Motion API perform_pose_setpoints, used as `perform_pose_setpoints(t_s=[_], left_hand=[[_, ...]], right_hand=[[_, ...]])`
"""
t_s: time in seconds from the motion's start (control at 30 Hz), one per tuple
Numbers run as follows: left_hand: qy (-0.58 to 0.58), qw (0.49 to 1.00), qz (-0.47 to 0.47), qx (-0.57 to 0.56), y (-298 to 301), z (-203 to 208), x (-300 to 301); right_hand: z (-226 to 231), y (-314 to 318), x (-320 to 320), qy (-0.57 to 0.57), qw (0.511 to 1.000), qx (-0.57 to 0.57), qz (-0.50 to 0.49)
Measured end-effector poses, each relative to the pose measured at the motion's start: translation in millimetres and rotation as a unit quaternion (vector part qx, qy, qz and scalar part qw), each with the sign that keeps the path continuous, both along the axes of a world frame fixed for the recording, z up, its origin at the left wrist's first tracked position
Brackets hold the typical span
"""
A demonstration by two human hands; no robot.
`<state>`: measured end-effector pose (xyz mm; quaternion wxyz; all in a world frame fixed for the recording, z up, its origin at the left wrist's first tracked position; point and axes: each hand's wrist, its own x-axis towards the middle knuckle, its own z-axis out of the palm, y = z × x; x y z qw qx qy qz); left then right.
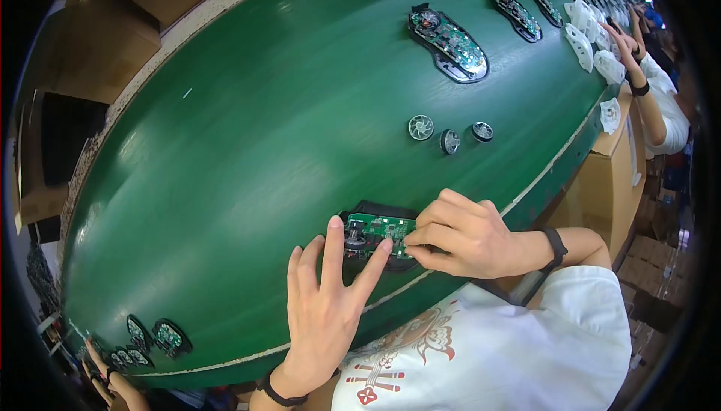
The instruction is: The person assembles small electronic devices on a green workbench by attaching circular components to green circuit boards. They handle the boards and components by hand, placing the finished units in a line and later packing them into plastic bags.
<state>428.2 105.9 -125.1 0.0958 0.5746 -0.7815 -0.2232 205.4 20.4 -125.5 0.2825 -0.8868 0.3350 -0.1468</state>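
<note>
At the near edge of a long green work table (225, 163), a black shell (373, 207) lies with a green circuit board (384, 225) in it. A round dark part (354, 238) sits at the left end of that board. Farther along the table, a larger-looking black tray-like casing (469, 75) also bears a green board, with a round part at its upper end; two similar filled casings (515, 15) lie beyond it. At the lower left, near another person's hand (99, 364), is a small group of dark casings (171, 338) with green boards in them. A cardboard box (617, 159) stands beside the table at the right; its contents cannot be made out.

The shell and board lie directly between the person's two hands, just beyond the left palm. The left hand (323, 310) has its fingers spread apart, with the index fingertip at the shell's left end and the thumb tip on the board. The right hand (469, 240) has its fingertips bunched together, touching the board's right end; whether they grip a small piece cannot be told. Three round wheels (421, 127) lie apart, beyond the right hand.
</note>
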Motion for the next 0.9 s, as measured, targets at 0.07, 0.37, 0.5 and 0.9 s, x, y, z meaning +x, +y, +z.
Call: perform_pose_setpoints(t_s=[0.07, 0.37, 0.5, 0.9], left_hand=[[0.005, 1.0, 0.003, -0.004, -0.8, -0.1, -0.9], [0.0, 1.0, -0.004, -0.019, -1.5, -3.8, -3.6], [-0.002, 1.0, -0.005, -0.026, -1.8, -6.3, -3.5], [0.068, 0.997, -0.007, 0.024, 1.0, 4.9, 7.6]], right_hand=[[-1.0, 2.6, 2.7, 0.002, 1.0, -0.02, -0.01], [-0.6, 8.6, 18.0, 0.055, 0.996, -0.065, -0.039], [-2.7, 9.0, 23.0, 0.055, 0.995, -0.058, -0.055], [13.1, 10.6, -0.7, 0.062, 0.992, -0.106, 0.041]])
